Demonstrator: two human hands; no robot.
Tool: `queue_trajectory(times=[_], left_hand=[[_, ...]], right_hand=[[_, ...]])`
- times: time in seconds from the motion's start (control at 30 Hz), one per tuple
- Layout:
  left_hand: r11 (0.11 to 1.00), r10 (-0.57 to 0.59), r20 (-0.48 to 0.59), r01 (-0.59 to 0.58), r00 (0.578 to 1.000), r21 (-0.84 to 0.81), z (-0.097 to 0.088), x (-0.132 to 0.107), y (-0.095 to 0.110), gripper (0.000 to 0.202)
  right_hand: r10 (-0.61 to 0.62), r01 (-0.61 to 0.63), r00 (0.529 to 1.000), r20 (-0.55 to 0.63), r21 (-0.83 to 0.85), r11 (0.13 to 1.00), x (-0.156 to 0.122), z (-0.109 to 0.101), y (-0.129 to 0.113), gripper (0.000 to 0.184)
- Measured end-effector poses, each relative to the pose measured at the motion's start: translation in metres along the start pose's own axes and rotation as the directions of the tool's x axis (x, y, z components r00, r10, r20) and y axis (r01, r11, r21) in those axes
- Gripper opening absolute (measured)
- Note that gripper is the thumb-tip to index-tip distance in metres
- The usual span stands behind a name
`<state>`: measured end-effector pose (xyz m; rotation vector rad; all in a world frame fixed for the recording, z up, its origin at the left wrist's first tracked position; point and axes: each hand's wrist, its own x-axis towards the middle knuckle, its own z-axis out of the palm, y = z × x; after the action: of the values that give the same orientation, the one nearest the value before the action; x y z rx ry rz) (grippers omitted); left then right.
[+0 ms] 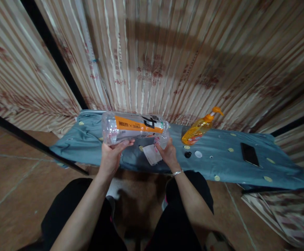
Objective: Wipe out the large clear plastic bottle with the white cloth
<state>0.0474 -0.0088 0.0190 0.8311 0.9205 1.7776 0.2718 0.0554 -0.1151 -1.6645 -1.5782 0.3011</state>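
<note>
A large clear plastic bottle [138, 126] with an orange and white label is held on its side above the cloth-covered table, its neck pointing right. My left hand [112, 153] is closed around its lower side near the base. Just below the bottle's neck, my right hand [169, 153] grips a small clear plastic container [163, 140] with pinkish marks; its exact kind is hard to make out. The container is close to the neck, but I cannot tell whether they touch. Beneath it lies a white tissue [152, 155].
To the right stands an orange pump bottle [196, 130]. Near it lie a small black cap [187, 154] and a white disc [198, 154]. A phone [249, 154] lies farther right on the blue-green cloth [227, 167]. Black poles [55, 52] and a striped curtain [154, 52] border the table.
</note>
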Motion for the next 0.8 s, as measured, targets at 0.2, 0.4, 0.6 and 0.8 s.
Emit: queue_trajectory(times=[0.2,0.4,0.6,0.8], left_hand=[[1.0,0.005,-0.001,-0.005,1.0,-0.013,0.0009,-0.0007,0.0008,0.056],[1.0,-0.001,0.012,0.001,1.0,-0.003,0.0008,-0.0004,0.002,0.052],[1.0,-0.005,0.019,0.005,1.0,0.009,-0.0015,0.0,0.0003,0.051],[1.0,-0.002,0.013,0.002,1.0,0.011,0.0005,-0.0019,0.002,0.053]], right_hand=[[-0.022,0.022,1.0,-0.011,0.007,1.0,0.0003,0.0,0.0,0.055],[-0.017,0.017,1.0,0.008,0.0,1.0,0.0004,-0.0005,-0.0012,0.053],[-0.016,0.016,1.0,-0.008,-0.022,1.0,0.0003,-0.0008,-0.0038,0.054],[-0.027,0.027,1.0,-0.004,-0.011,1.0,0.0002,-0.0016,-0.0044,0.055]])
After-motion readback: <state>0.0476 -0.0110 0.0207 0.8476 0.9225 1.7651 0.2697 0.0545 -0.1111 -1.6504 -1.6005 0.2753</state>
